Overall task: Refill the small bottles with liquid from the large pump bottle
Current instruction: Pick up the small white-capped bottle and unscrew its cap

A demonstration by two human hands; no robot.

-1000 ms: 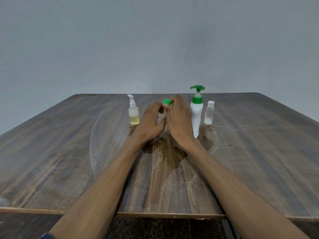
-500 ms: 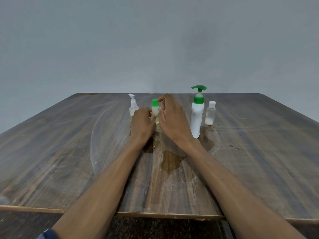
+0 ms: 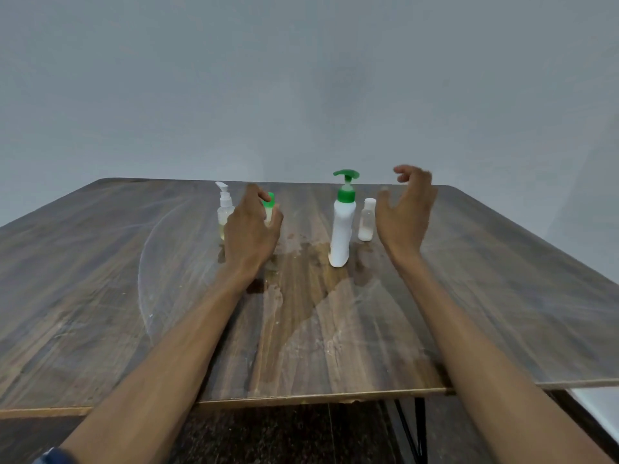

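A tall white pump bottle (image 3: 342,229) with a green pump head stands upright near the table's far middle. Just right of it is a small clear bottle (image 3: 366,220) with a white cap and a little white liquid. My left hand (image 3: 250,232) is wrapped around a small green-capped bottle (image 3: 269,204), mostly hidden by my fingers. Behind that hand stands a small clear pump bottle (image 3: 223,209) holding yellowish liquid. My right hand (image 3: 405,212) hovers open, fingers spread, to the right of the white-capped bottle, touching nothing.
The wooden table (image 3: 100,296) has a wet patch (image 3: 311,262) around the pump bottle's base and pale smear marks on the left. Its front edge runs below my forearms, with dark floor and a black table leg (image 3: 418,426) underneath. A plain grey wall is behind.
My right hand let go of the green-capped bottle and swung right past the pump bottle, opening. My left hand kept the small bottle beside the yellowish pump bottle. The camera view shifted.
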